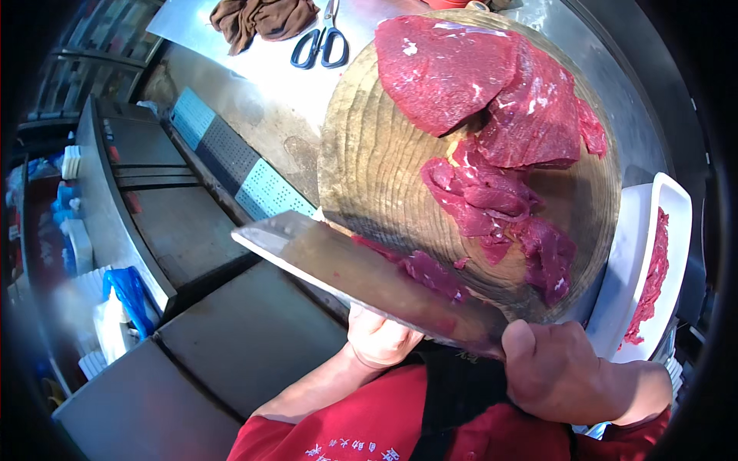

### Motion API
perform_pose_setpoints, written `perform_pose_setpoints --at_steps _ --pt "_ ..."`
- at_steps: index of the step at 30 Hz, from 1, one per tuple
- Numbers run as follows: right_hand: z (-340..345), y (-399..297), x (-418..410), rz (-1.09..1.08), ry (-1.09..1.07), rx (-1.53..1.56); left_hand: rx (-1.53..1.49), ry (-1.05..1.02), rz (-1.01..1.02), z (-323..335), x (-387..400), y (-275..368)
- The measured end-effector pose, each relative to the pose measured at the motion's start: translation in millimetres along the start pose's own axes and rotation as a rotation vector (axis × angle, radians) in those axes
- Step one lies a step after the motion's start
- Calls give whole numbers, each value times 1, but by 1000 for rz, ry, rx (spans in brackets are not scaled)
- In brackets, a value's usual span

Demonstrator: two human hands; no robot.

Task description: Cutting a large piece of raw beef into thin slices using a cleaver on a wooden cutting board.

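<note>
A large knife with a broad blade [369,282] is tilted over the near edge of a round wooden chopping block [369,144]. My right hand [565,369] grips it at the handle end, on the right. Below the blade is my left hand [383,337], partly covered by it; whether it holds anything is hidden. Dark red strips of raw meat [426,271] lie along the blade's upper edge. Two large slabs of raw red meat [450,75] rest on the far part of the block, with a heap of thinner cut pieces [490,196] just nearer.
A white plastic tub [628,276] of cut meat [651,282] stands right of the block. Black-handled scissors [320,49] and a brown cloth [262,20] lie on the metal table at the back. A perforated floor strip [222,150] and metal counters [179,225] are on the left.
</note>
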State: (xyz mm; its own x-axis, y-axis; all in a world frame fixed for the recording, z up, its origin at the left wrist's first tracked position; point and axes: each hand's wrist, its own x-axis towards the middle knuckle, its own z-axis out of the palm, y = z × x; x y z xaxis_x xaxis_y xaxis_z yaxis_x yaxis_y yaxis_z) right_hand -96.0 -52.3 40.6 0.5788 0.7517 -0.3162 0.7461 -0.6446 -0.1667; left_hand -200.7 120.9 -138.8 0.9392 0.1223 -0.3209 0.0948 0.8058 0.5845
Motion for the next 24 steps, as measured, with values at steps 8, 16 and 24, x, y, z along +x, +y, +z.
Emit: perform_pose_setpoints --at_steps 8,16,24 --pt "25 -8 72 -298 496 627 1323 -145 477 25 34 31" --pt "33 34 -87 317 4 461 1486 -102 1152 41 34 26" --pt "28 29 -94 343 65 582 1565 -143 1151 43 30 42"
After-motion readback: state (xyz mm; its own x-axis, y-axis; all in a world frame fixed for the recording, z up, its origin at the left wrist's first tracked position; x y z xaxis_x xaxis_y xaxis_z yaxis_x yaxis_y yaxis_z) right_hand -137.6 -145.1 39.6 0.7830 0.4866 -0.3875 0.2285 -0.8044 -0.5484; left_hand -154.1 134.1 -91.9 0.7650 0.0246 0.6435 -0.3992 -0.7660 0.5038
